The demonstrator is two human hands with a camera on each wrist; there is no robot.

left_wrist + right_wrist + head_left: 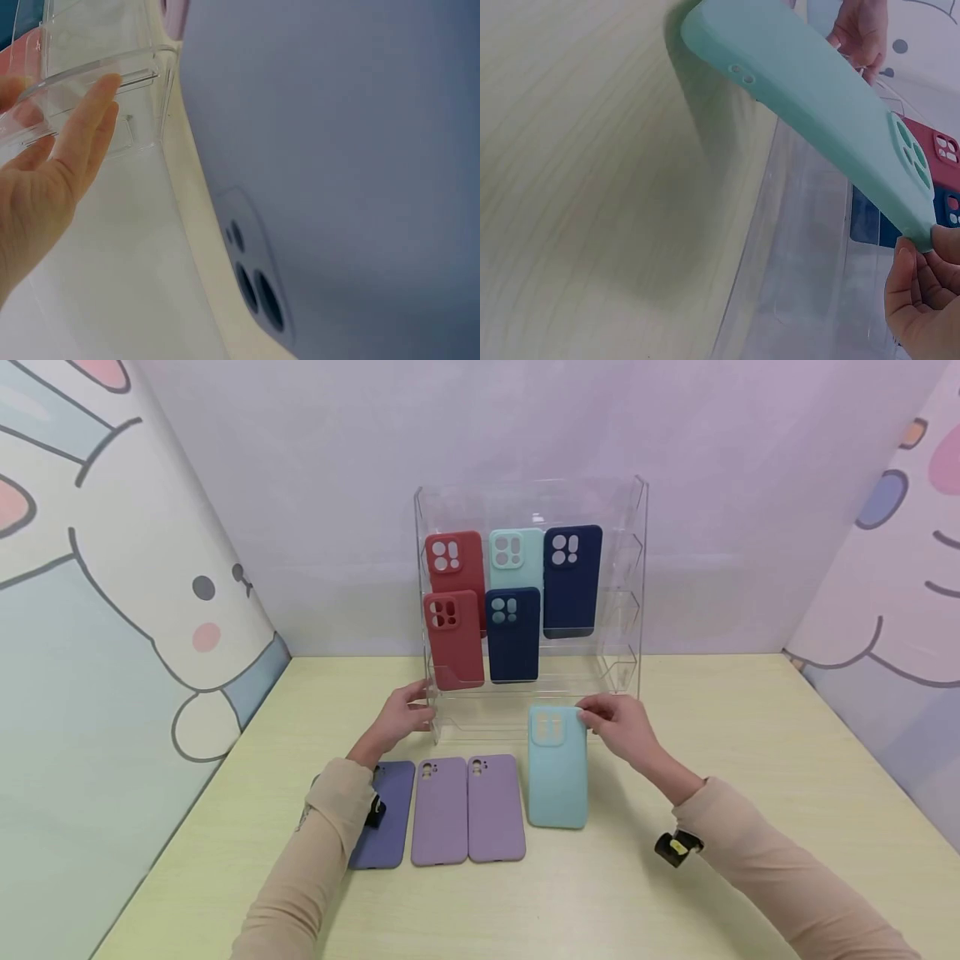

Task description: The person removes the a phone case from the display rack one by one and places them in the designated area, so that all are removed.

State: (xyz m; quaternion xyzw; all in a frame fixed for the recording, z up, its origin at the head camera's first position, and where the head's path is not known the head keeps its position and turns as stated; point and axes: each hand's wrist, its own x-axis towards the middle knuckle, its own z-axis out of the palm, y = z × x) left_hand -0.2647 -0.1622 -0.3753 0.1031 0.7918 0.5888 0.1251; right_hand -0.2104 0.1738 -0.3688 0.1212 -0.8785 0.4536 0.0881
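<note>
A clear tiered display rack [630,602] stands at the back of the table. My left hand [401,717] touches its left side panel with fairly straight fingers, and the left wrist view shows the same hand [52,176] against the clear edge. My right hand [618,722] pinches a mint green phone case [558,785] by its upper right corner. In the right wrist view, thumb and fingers [904,277] hold the mint case [802,82] at the camera-cutout end, tilted in front of the rack. Its lower end looks close to the tabletop; contact is unclear.
Two lilac phone cases [440,810] lie side by side on the table [465,918], left of the mint one. A blue-violet case [393,818] is partly under my left sleeve. The rack holds red cases [457,643], navy cases [572,581] and another mint case [517,556].
</note>
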